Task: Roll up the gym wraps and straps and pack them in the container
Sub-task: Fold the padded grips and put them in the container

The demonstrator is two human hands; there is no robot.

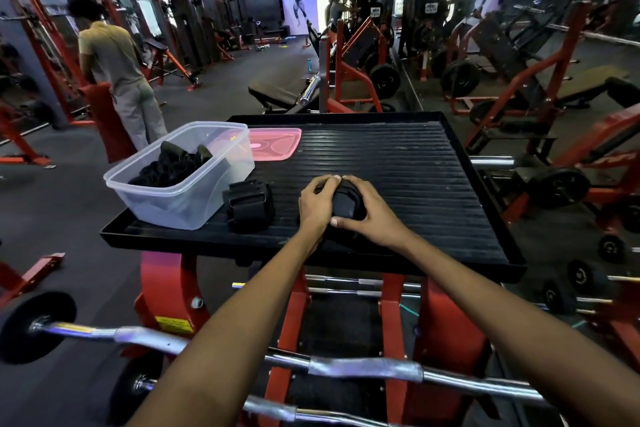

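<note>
Black webbing, a half-rolled strap, sits on the ribbed platform, gripped by the curled left hand and right hand; rolling looks nearly done; next, I judge, carry it left to the clear container beside another strap.

The container is clear, glossy plastic; its lid beside it is translucent pink plastic. The rolled wraps are matt black cloth. The worktop is ribbed matt black. The curl bars are shiny metal.
</note>
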